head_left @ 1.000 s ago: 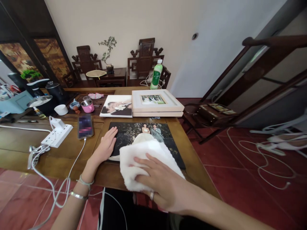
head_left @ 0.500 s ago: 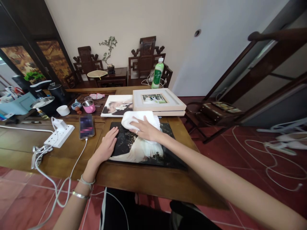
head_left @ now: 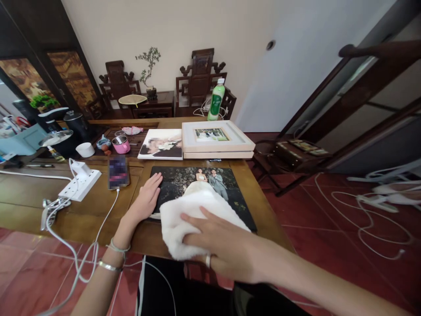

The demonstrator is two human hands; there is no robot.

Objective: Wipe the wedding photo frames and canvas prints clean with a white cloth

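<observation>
A dark photo panel [head_left: 235, 193] with a couple in wedding clothes lies flat on the wooden table [head_left: 130, 173]. My left hand [head_left: 146, 199] rests flat on its left edge, fingers stretched out and close together. My right hand [head_left: 217, 239] grips a folded white towel [head_left: 184, 213]. The towel covers the lower middle of the panel and hangs over the table's front edge. Part of the photo is hidden beneath the towel and my right hand.
Behind the panel lie a white photo board [head_left: 161, 142] and stacked framed pictures [head_left: 217, 136]; a green bottle [head_left: 216, 100] stands behind them. To the left are a phone [head_left: 119, 172], a power strip [head_left: 80, 183], cables and a pink cup [head_left: 121, 144].
My right hand has pulled the white towel from the panel's top edge toward me, past its near edge. The couple at the top now shows. My left hand has stayed in place.
</observation>
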